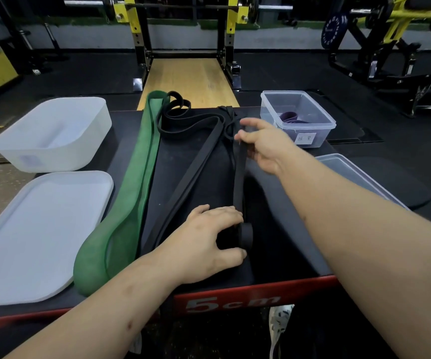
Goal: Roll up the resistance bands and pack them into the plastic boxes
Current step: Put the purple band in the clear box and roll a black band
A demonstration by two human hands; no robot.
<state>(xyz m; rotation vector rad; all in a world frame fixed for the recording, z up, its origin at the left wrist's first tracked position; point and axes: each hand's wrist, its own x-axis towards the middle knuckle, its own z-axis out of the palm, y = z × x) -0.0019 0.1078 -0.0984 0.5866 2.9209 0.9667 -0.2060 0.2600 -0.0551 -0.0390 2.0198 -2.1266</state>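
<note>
A narrow black band (239,174) runs taut from a small rolled end (245,235) near the table's front up to my right hand (263,146), which pinches the strip. My left hand (209,239) grips the rolled end, fingers curled over it. A wide green band (134,182) lies stretched out to the left. Another long black band (193,164) lies between them, its far end looped in a heap (175,110). A clear box (300,117) at the back right holds a rolled purple band (290,117).
A frosted white box (54,136) stands at the back left, its lid (35,229) flat in front of it. A clear lid (356,177) lies at the right edge. The black table (209,187) has a red front edge. Gym racks stand beyond.
</note>
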